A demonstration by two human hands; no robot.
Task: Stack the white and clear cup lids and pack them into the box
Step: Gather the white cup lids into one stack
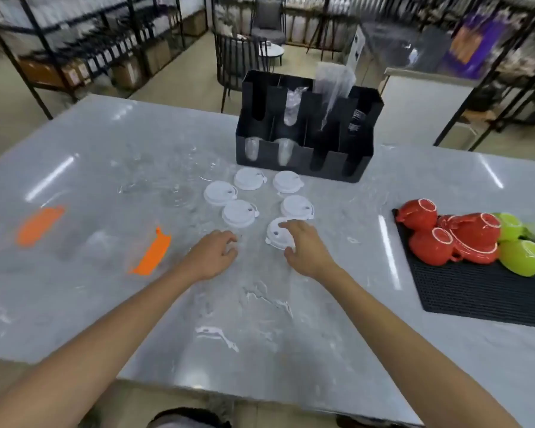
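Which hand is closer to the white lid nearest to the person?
Right. The right hand rests on that white lid, its fingers curled over the rim. The left hand sits on the table beside it, not touching.

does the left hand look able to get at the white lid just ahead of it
Probably yes. The left hand hovers just short of the white lid, with only bare table between them. The right hand is busy on another lid off to the side, not in the way.

glossy marble table, matt plastic lids
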